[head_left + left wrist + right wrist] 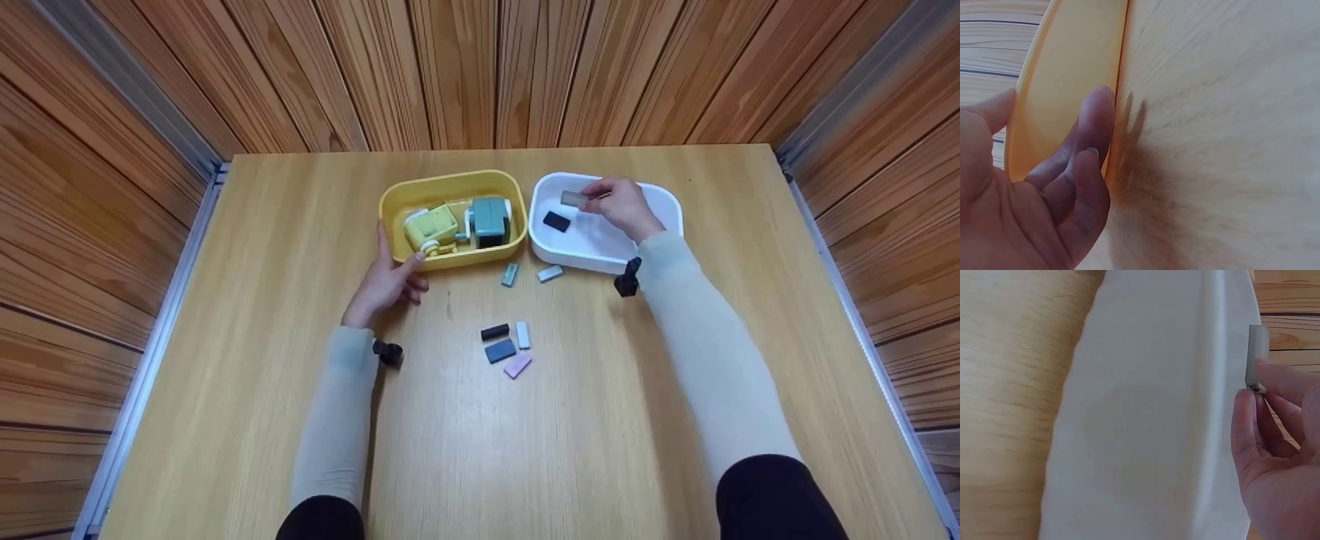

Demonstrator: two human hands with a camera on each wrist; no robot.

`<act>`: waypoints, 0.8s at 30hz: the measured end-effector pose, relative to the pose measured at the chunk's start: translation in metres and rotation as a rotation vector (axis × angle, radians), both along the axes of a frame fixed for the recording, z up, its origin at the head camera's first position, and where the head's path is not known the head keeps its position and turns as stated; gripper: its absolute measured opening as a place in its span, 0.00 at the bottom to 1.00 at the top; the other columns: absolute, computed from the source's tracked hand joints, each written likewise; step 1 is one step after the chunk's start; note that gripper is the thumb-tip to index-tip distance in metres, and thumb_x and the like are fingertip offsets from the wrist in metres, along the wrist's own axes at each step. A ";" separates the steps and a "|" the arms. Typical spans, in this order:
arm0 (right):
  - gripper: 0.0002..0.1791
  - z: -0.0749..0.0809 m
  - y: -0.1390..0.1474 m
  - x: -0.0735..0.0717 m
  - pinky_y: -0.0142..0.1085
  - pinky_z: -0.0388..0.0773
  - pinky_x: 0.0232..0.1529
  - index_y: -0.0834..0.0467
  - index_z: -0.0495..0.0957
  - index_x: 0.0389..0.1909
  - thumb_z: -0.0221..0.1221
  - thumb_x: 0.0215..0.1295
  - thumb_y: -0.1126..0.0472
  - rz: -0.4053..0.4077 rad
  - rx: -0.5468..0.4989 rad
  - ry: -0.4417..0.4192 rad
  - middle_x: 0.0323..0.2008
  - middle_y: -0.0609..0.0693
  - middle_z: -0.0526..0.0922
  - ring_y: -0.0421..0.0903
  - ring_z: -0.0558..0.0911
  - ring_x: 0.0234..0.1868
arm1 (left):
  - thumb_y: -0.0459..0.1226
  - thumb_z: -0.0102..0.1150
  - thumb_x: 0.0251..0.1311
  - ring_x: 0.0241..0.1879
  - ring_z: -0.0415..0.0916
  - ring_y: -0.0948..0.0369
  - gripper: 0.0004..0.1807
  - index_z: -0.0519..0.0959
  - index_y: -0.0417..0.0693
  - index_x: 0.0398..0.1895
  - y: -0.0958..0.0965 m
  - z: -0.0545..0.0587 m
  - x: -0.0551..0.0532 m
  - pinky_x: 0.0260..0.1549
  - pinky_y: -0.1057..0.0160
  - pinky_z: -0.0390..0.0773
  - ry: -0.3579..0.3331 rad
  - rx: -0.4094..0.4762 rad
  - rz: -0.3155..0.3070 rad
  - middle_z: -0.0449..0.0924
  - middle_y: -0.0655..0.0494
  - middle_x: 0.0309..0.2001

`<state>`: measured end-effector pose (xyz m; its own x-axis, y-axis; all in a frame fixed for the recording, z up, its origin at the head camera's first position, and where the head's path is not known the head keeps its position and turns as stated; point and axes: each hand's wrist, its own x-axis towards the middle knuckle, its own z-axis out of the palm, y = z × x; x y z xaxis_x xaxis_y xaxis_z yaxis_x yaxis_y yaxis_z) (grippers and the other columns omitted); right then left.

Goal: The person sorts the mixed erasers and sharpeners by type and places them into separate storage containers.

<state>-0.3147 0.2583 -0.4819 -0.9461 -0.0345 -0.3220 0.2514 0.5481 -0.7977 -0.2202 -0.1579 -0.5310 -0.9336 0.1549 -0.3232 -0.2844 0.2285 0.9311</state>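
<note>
My left hand point(386, 281) holds the near-left corner of a yellow bin point(397, 186), thumb at the rim and other fingers curled against the outer wall point(1067, 73). Inside the bin are a yellow crank pencil sharpener point(433, 225) and a teal one point(489, 216). Above a white bin point(664, 206), my right hand point(621, 206) pinches a small grey-green rectangular block point(574, 199) between thumb and fingers. A dark hollow shows in the block's end point(1255, 386) in the right wrist view. On the white bin's floor rests a black block point(556, 221).
A teal block point(509, 274) and a pale blue block point(550, 273) lie before the bins. Closer to me, a black block point(495, 332), white block point(522, 335), blue block point(500, 350) and pink block point(517, 365) sit grouped. Wooden walls point(450, 75) enclose the table.
</note>
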 end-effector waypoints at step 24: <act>0.15 -0.036 -0.002 0.003 0.37 0.75 0.46 0.58 0.80 0.54 0.63 0.67 0.65 -0.053 -0.044 -0.052 0.52 0.52 0.78 0.49 0.75 0.47 | 0.53 0.53 0.71 0.26 0.81 0.48 0.55 0.16 0.72 0.75 0.000 0.001 -0.001 0.31 0.49 0.84 -0.005 0.015 0.000 0.83 0.34 0.36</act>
<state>-0.3114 0.2567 -0.5177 -0.9290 -0.0001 -0.3701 0.3210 0.4976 -0.8058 -0.2212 -0.1582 -0.5298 -0.9318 0.1599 -0.3258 -0.2892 0.2150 0.9328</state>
